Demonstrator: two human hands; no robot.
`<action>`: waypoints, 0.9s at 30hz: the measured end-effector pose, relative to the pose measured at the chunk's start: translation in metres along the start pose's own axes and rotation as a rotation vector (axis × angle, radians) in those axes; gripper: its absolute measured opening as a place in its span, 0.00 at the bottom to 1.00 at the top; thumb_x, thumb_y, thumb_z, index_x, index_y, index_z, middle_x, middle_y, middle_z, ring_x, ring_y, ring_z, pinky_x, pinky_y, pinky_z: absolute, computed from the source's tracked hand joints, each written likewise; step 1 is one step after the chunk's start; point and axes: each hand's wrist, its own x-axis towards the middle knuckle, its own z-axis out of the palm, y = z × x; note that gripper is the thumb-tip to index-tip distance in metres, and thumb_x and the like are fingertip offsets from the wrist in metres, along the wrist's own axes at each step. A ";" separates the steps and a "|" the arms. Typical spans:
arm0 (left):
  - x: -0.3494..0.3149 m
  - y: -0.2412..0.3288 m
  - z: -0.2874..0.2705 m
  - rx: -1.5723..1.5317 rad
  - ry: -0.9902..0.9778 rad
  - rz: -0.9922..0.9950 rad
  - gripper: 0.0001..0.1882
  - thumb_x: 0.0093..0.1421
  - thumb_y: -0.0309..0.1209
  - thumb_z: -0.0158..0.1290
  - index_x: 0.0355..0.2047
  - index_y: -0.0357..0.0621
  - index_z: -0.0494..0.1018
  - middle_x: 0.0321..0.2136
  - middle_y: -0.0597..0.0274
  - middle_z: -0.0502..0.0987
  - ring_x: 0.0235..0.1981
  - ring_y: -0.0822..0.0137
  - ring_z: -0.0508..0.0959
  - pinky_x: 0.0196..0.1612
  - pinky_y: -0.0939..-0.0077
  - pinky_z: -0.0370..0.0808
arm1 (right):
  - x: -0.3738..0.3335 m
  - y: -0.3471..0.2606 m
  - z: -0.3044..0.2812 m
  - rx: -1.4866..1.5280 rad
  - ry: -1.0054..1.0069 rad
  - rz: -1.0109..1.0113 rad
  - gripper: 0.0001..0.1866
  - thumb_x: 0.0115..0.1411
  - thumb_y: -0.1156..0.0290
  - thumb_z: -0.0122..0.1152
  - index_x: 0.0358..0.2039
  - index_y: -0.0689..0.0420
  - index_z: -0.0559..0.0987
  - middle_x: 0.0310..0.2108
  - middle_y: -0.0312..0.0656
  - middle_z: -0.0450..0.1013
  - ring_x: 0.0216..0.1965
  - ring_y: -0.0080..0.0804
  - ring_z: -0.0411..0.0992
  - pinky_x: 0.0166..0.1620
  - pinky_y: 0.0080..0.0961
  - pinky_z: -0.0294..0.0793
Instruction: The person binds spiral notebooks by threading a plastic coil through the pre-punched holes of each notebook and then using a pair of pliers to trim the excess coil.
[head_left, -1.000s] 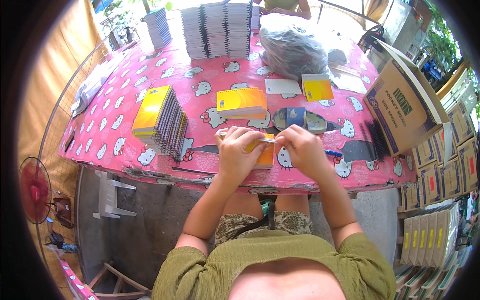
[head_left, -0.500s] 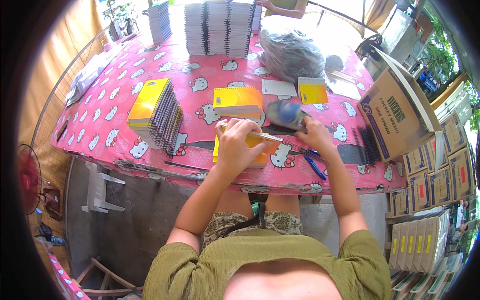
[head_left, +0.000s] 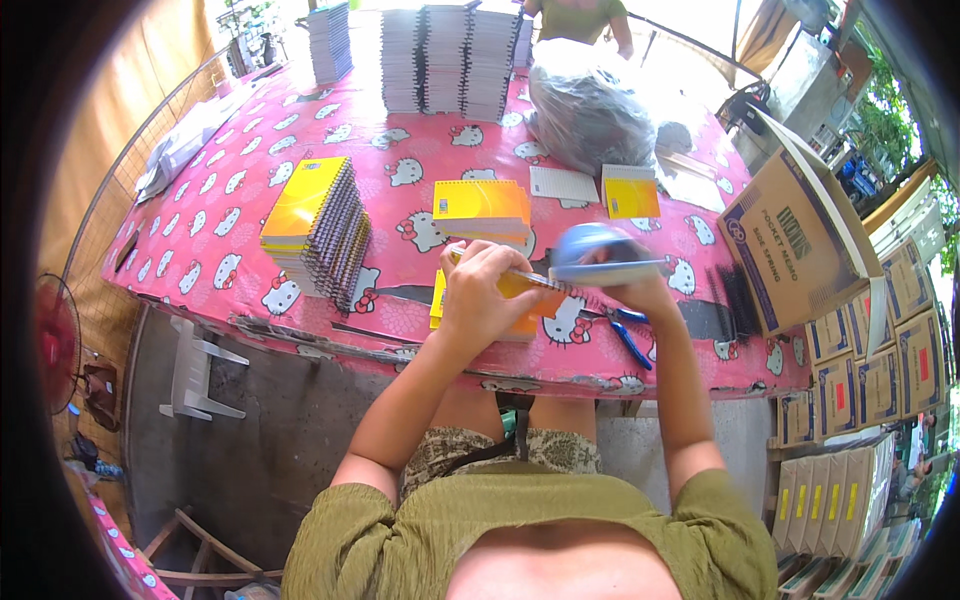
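My left hand (head_left: 482, 292) is closed round a small yellow-covered notepad (head_left: 530, 277), holding it tilted with its edge up. A thin wire coil (head_left: 592, 297) sticks out from the pad's right end. Beneath the hand lie more yellow-orange notepads (head_left: 520, 328). My right hand (head_left: 640, 290) grips a blue, rounded object (head_left: 603, 250), smeared by motion; its exact kind is not clear, and it partly hides the fingers. Blue-handled pliers (head_left: 631, 342) lie on the table just below the right hand.
A stack of spiral notepads (head_left: 318, 225) stands left. Loose pads (head_left: 482, 203) lie ahead, with tall notebook stacks (head_left: 425, 65) and a grey plastic bag (head_left: 588, 110) behind. Black coils (head_left: 735, 298) lie beside an open carton (head_left: 795, 240) at right. Another person (head_left: 580, 18) stands across the table.
The blue object has turned and swung right and nearer in my right hand. My left hand has barely moved. The person across the table shows more of the torso.
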 end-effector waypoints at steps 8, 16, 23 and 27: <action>0.001 0.008 -0.017 -0.021 -0.005 -0.069 0.25 0.39 0.31 0.69 0.39 0.46 0.74 0.35 0.63 0.78 0.40 0.63 0.77 0.46 0.67 0.66 | 0.023 -0.040 0.010 -0.454 -0.088 0.105 0.21 0.41 0.77 0.67 0.40 0.61 0.75 0.33 0.46 0.77 0.36 0.37 0.76 0.37 0.29 0.75; -0.020 -0.017 -0.021 -0.485 0.138 -0.360 0.21 0.45 0.23 0.67 0.39 0.40 0.71 0.38 0.59 0.76 0.41 0.69 0.77 0.45 0.76 0.74 | 0.042 -0.034 0.022 -0.423 -0.084 0.154 0.23 0.38 0.79 0.66 0.40 0.60 0.76 0.33 0.41 0.77 0.35 0.31 0.75 0.41 0.29 0.75; -0.028 -0.022 -0.025 -0.858 0.258 -0.509 0.18 0.52 0.16 0.59 0.45 0.33 0.74 0.37 0.54 0.79 0.36 0.71 0.79 0.42 0.78 0.78 | 0.047 -0.050 0.037 0.140 -0.151 0.122 0.23 0.38 0.79 0.69 0.40 0.62 0.76 0.34 0.38 0.77 0.38 0.23 0.74 0.43 0.25 0.74; -0.037 -0.035 -0.026 -0.946 0.215 -0.541 0.18 0.52 0.15 0.58 0.45 0.33 0.75 0.37 0.56 0.80 0.37 0.73 0.79 0.42 0.80 0.78 | 0.048 -0.045 0.039 -0.249 -0.101 0.125 0.21 0.40 0.76 0.66 0.38 0.62 0.75 0.30 0.47 0.76 0.34 0.31 0.75 0.38 0.28 0.73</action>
